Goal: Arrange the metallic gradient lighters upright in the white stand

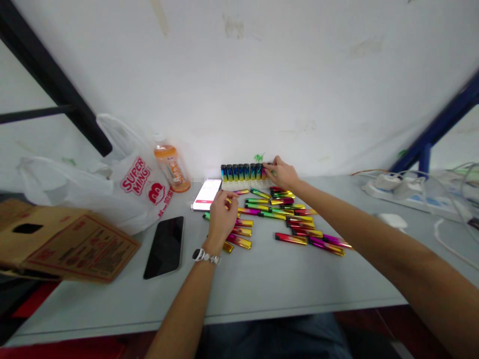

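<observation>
Upright lighters (240, 172) with shiny blue, green and gold bodies stand side by side in a whitish holder (239, 184) against the wall. My right hand (283, 174) is at the right end of this row, its thumb and fingers closed on a lighter there. My left hand (223, 218), wearing a metal watch, hovers over loose lighters (239, 241) in front of the row. Its fingers are curled together round a lighter, of which only a small gold bit shows. More loose lighters (291, 239), red, magenta, green and gold, lie scattered beneath my right forearm.
A lit phone (207, 194) lies left of the row, and a dark phone (164, 248) nearer me. An orange drink bottle (172, 167), a white plastic bag (123, 192) and a cardboard box (84, 244) stand at left. A power strip (411, 194) with cables lies at right.
</observation>
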Tool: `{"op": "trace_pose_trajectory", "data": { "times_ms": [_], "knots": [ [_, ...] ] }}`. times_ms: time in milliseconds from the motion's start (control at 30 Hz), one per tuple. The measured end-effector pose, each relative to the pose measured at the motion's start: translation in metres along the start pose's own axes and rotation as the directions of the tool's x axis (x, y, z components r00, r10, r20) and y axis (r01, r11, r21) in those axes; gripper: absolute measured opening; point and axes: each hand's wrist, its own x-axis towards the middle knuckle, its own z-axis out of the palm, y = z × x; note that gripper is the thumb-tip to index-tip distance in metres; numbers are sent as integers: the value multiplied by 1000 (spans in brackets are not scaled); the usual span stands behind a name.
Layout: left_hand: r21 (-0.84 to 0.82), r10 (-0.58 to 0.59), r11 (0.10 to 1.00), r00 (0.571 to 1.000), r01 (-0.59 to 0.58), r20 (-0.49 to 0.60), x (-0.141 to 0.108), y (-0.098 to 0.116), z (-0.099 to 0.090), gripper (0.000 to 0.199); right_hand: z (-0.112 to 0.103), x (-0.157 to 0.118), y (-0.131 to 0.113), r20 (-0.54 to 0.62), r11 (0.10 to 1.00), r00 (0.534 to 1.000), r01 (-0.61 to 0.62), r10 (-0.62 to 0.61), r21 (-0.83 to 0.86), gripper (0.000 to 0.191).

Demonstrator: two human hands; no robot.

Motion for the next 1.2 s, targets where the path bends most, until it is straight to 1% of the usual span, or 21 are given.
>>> {"op": "trace_pose_trajectory", "data": {
  "times_ms": [100,167,233,300,333,400,433,533,667,800,900,1000,1100,1200],
  "knots": [
    [-25,-40,999,998,39,-52,1,-6,-4,12,-4,-15,-11,80,997,996,-19,25,-75,56],
    [-58,-68,996,995,64,-71,2,-10,-6,14,-5,-23,-19,96,997,994,-38,44,-61,60],
    [-81,-79,994,994,73,-75,2,-12,-7,19,-7,-30,-25,68,1000,997,-27,27,-8,58],
    [-93,-85,993,994,79,-66,2,-12,-7,25,-10,-35,-30,48,998,998,29,-31,50,48],
    [-99,-91,991,994,85,-58,2,-12,-6,27,-13,-38,-32,59,995,996,68,-73,77,42],
    [-113,-91,990,995,86,-41,0,-10,-3,29,-19,-43,-33,123,982,981,135,-151,133,32],
    [-114,-79,991,996,75,-31,-1,-9,-2,29,-22,-46,-33,161,976,971,152,-177,158,30],
    [-92,-15,996,999,18,35,-7,-3,6,26,-31,-59,-31,231,968,955,138,-186,208,30],
    [-60,33,998,989,-25,143,-14,5,15,21,-36,-82,-32,210,974,968,94,-138,208,29],
    [-42,54,998,982,-48,178,-16,8,19,19,-34,-94,-39,205,979,970,91,-129,185,24],
    [-60,54,997,985,-44,166,-16,10,19,21,-33,-92,-44,214,976,967,94,-136,198,23],
    [-87,40,996,991,-29,128,-14,11,16,22,-30,-83,-53,199,976,970,102,-141,194,28],
    [-119,-14,993,1000,16,19,-10,9,11,26,-23,-67,-67,190,971,966,138,-176,194,30],
    [-182,-121,978,986,99,-113,-7,3,4,28,-14,-43,-84,212,966,952,186,-222,178,31]
  ]
}}
